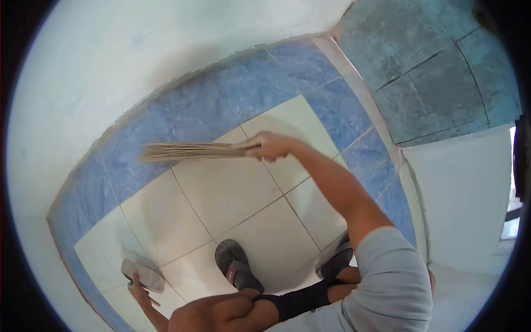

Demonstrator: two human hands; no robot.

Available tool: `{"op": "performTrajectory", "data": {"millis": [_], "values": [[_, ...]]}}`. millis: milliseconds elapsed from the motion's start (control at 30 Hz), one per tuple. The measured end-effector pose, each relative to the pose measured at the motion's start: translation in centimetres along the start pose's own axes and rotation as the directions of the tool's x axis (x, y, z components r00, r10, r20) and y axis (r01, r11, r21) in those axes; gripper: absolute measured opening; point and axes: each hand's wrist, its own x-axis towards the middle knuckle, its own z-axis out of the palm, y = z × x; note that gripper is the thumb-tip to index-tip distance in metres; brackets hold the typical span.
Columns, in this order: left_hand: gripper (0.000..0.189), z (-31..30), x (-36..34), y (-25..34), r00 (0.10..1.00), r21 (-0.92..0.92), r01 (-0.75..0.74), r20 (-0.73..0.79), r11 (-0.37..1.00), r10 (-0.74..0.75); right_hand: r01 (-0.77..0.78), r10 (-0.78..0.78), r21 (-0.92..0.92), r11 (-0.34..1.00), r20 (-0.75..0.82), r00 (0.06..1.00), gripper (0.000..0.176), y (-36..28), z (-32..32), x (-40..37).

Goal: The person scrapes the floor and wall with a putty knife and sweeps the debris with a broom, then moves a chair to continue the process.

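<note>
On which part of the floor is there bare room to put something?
Bare: pale tiles between broom and left sandal; blue tiles between broom and wall. Crowded: around legs and the grey tool in the left hand.

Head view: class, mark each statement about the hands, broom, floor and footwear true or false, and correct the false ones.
1. The right hand grips the broom. True.
2. The broom's tips point right in the view. False: they point left.
3. The left hand holds a pale object. True.
4. The person is barefoot. False: dark sandals show.
5. Blue tiles border the pale tiles. True.
</note>
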Motion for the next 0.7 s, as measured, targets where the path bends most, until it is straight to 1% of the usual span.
{"op": "performTrajectory", "data": {"millis": [33,67,100,133,167,233,267,333,367,400,433,467,500,533,567,600,633,667,700], "values": [[0.056,0.4,0.2,0.2,1.000,0.032,-0.001,-0.014,0.999,0.001,-0.104,0.117,-0.166,0.981,0.069,0.991,0.044,1.0,-2.0,2.7],[0.056,0.4,0.4,0.2,1.000,0.049,0.001,-0.021,0.999,0.000,-0.137,0.136,-0.150,0.979,-0.013,0.991,0.043,3.6,-5.9,4.1],[0.056,0.4,0.5,0.1,0.999,0.062,0.001,-0.032,0.998,0.001,-0.106,0.114,0.053,0.993,-0.180,0.977,0.043,8.1,-9.8,5.2],[0.057,0.5,0.6,0.1,0.999,0.070,0.003,-0.037,0.998,-0.001,-0.007,0.088,0.231,0.973,-0.341,0.936,0.042,12.3,-13.6,6.2],[0.057,0.5,0.8,0.0,0.999,0.081,0.003,-0.041,0.997,0.000,-0.057,0.232,0.387,0.920,-0.425,0.875,0.043,11.3,-15.7,3.5],[0.057,0.8,1.2,0.0,0.999,0.102,0.005,-0.044,0.995,0.000,0.030,0.151,0.324,0.945,-0.519,0.841,0.045,10.0,-16.1,1.0],[0.057,0.9,1.2,-0.1,0.999,0.112,0.007,-0.044,0.994,-0.003,0.021,0.156,0.322,0.947,-0.515,0.843,0.045,9.7,-15.6,0.2],[0.058,0.9,1.3,0.2,0.999,0.140,0.010,-0.043,0.990,-0.004,0.040,0.187,0.379,0.924,-0.541,0.820,0.045,9.8,-13.5,-1.9],[0.058,1.0,1.4,0.3,0.999,0.146,0.010,-0.043,0.989,-0.004,0.021,0.141,0.254,0.967,-0.603,0.785,0.046,11.0,-12.9,-2.0],[0.058,1.3,1.5,0.5,0.999,0.143,0.013,-0.050,0.990,-0.006,0.039,0.122,0.245,0.969,-0.608,0.785,0.046,10.3,-11.9,-2.3],[0.059,1.3,1.5,0.6,0.998,0.150,0.019,-0.056,0.989,-0.010,0.017,0.030,0.078,0.997,-0.572,0.820,0.047,9.4,-10.1,-2.9],[0.059,1.1,1.3,0.6,0.998,0.161,0.023,-0.058,0.987,-0.013,-0.007,-0.038,-0.086,0.996,-0.515,0.856,0.048,9.3,-9.0,-3.2],[0.059,1.1,1.3,0.7,0.998,0.171,0.024,-0.059,0.985,-0.014,-0.009,-0.031,-0.076,0.997,-0.509,0.860,0.048,10.2,-9.2,-2.5],[0.059,0.8,1.1,0.8,0.998,0.182,0.021,-0.056,0.983,-0.011,0.129,-0.291,-0.452,0.883,-0.309,0.905,0.049,11.1,-9.8,-1.5],[0.059,0.9,1.0,1.0,0.998,0.192,0.021,-0.060,0.981,-0.010,0.299,-0.455,-0.726,0.619,-0.021,0.890,0.049,12.1,-10.6,-0.6],[0.060,1.0,1.0,1.3,0.998,0.209,0.016,-0.060,0.978,-0.004,0.128,-0.227,-0.704,0.699,-0.048,0.973,0.051,11.5,-12.2,-0.6],[0.060,1.0,0.9,1.5,0.998,0.220,0.014,-0.063,0.975,0.000,0.115,-0.313,-0.563,0.818,-0.268,0.911,0.049,15.7,-14.9,1.4],[0.060,0.9,0.8,1.7,0.998,0.232,0.010,-0.064,0.973,0.005,-0.005,-0.163,-0.349,0.937,-0.449,0.879,0.047,17.8,-17.6,1.0],[0.060,0.9,0.7,1.9,0.998,0.245,0.005,-0.069,0.970,0.013,-0.063,-0.004,-0.089,0.994,-0.604,0.797,0.046,19.8,-20.3,0.6]]}}
